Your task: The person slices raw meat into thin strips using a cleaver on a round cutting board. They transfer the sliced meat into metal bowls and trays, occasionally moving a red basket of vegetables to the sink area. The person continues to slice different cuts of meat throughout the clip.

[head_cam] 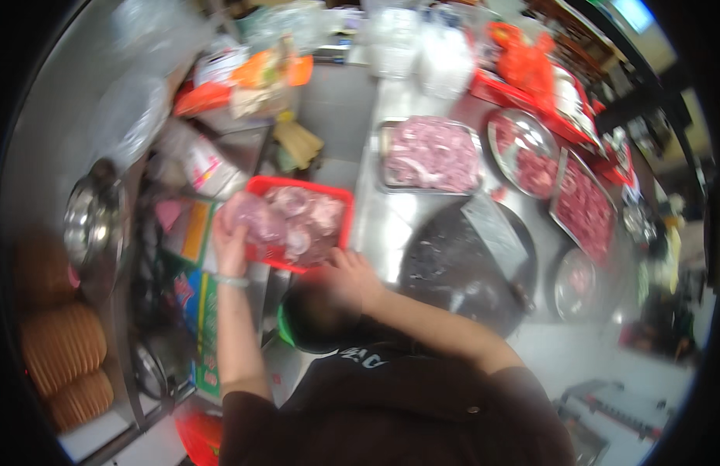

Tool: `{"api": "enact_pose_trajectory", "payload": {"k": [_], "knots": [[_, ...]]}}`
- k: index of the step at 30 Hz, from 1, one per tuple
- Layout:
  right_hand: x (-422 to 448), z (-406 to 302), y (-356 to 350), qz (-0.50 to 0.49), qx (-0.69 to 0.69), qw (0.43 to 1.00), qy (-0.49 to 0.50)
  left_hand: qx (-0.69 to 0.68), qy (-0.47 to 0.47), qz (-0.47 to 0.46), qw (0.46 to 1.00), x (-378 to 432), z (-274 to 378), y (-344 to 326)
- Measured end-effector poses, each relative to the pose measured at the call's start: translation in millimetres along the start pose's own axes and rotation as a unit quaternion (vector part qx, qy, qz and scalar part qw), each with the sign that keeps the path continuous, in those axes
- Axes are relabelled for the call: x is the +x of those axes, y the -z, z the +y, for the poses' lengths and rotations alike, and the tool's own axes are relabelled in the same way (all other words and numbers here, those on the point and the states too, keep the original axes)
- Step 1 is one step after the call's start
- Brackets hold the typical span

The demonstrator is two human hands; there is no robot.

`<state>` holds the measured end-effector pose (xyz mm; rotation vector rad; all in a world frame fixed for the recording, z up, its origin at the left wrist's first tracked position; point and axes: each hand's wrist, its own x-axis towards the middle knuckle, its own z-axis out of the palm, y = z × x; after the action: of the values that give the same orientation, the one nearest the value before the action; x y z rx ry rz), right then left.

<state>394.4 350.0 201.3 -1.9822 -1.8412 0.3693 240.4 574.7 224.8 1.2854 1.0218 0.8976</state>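
My left hand [232,239] grips a large pink piece of meat [256,219] at the left side of a red plastic basket [349,214], with the thumb across it. Inside the basket lie pale, bony-looking meat pieces [313,212], blurred by motion. My right hand [357,276] is at the basket's near right corner, fingers on the rim. To the right, a cleaver [495,230] lies on a round dark chopping board [441,256], its handle towards the board's near right edge.
Beyond the board, a metal tray [389,187] holds cut meat. Further right are a round metal dish [520,137], a second meat tray [560,166] and a small plate [575,306]. Plastic containers [395,43] stand at the back. A printed cardboard box [208,332] sits at left.
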Motion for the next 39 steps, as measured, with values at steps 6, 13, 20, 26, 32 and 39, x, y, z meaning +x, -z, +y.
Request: {"api": "enact_pose_trajectory", "payload": {"k": [6,13,20,26,32,39], "knots": [[-89.2,39.1,105.4,0.201,-0.005,0.962,-0.183,-0.083,0.094,-0.148,0.981,-53.8,48.4,-91.7],[-252.4,125.4,125.3,0.159,-0.149,0.844,-0.491,-0.144,0.262,-0.283,0.911,-148.6,39.6,-231.0],[-263.8,103.7,146.9,0.174,-0.075,0.87,-0.455,0.364,-0.085,-0.387,0.843,-178.6,-5.7,-248.2],[-286.8,85.5,143.5,0.247,0.009,0.827,-0.505,0.285,-0.305,-0.458,0.785,-172.3,34.4,-307.7],[-295.5,72.8,150.4,0.336,0.181,0.789,-0.481,0.569,-0.277,-0.598,0.492,-204.0,50.5,-342.8],[-302.8,39.7,168.7,0.326,0.272,0.789,-0.444,0.388,-0.047,-0.478,0.787,-196.2,12.7,-322.3]]}}
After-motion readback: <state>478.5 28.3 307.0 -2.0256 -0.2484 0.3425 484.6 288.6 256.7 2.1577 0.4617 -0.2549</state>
